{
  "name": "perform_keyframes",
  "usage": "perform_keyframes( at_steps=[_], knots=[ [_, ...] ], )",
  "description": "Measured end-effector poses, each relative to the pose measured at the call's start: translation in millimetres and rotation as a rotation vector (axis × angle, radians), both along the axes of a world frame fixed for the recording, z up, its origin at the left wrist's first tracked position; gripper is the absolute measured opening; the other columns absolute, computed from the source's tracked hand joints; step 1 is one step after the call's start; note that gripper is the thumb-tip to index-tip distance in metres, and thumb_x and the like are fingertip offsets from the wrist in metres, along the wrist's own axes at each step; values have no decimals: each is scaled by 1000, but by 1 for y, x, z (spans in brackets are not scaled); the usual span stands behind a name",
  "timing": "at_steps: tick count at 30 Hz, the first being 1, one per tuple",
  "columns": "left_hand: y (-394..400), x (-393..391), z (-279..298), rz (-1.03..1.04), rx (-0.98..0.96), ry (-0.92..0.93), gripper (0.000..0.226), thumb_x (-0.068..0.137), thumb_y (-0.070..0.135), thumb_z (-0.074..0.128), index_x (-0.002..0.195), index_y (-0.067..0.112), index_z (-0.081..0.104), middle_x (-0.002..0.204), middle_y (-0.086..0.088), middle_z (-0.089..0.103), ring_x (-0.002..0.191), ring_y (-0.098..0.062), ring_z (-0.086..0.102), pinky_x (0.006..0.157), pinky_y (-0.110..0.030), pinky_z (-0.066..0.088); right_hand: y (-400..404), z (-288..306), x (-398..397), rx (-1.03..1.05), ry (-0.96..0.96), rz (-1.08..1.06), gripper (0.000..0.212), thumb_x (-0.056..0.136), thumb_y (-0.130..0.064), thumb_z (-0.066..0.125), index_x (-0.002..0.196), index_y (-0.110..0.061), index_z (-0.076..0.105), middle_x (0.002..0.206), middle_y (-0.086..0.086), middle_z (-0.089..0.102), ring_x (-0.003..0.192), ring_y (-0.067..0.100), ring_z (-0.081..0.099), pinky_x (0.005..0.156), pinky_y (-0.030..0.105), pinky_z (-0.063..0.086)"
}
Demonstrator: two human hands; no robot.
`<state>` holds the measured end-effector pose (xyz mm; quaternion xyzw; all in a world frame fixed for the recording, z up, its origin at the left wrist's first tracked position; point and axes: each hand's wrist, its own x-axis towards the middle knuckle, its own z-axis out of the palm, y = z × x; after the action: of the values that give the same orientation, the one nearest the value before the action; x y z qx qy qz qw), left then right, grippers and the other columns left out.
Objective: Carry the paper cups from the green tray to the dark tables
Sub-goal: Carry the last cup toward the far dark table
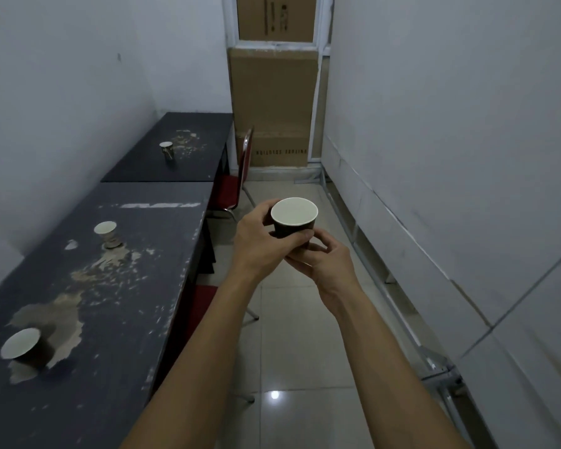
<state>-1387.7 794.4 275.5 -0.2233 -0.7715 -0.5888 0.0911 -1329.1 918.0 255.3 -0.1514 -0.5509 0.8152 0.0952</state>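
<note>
I find two dark tables end to end along the left wall, near table [88, 286] and far table [175, 150]; the aisle floor [292, 335] ahead lies open; a red chair [237, 176] stands by the far table's edge; three cups already rest on the tables; my left hand [256, 241] and right hand [324, 260] are together, both gripping one upright cup [293, 218] over the aisle; the tables lie to its left, left hand nearer.
</note>
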Motion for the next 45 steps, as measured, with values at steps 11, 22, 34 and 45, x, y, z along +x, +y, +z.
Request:
perform_keyframes(
  at_steps=[11, 22, 34, 45],
  knots=[
    [110, -107, 11, 18, -3, 38, 67, 68, 33, 92, 126, 17, 64, 115, 8, 71, 108, -4, 64, 83, -8, 51, 108, 8, -112, -25, -4, 17, 62, 75, 13, 79, 131, -8, 65, 112, 23, 75, 101, 32, 76, 96, 48, 60],
    [193, -278, 4, 87, -3, 27, 63, 65, 31, 94, 121, 17, 67, 108, 10, 72, 103, -2, 66, 79, -6, 49, 192, 7, -284, -23, -5, 77, 57, 78, 14, 76, 130, -6, 64, 111, 22, 75, 101, 31, 77, 94, 44, 61],
    [251, -446, 14, 180, 1, 18, 65, 64, 31, 94, 121, 18, 68, 109, 9, 73, 104, -4, 68, 92, -26, 56, 247, 19, -464, -60, -10, 133, 55, 80, 19, 72, 130, -4, 64, 112, 24, 75, 103, 32, 75, 92, 43, 62],
    [318, -600, 15, 323, 14, 0, 63, 63, 31, 95, 119, 19, 69, 109, 12, 73, 104, 2, 67, 92, -25, 56, 323, 6, -646, -38, 5, 281, 67, 72, 15, 80, 133, -5, 64, 113, 23, 75, 104, 34, 75, 95, 48, 60]
  ],
)
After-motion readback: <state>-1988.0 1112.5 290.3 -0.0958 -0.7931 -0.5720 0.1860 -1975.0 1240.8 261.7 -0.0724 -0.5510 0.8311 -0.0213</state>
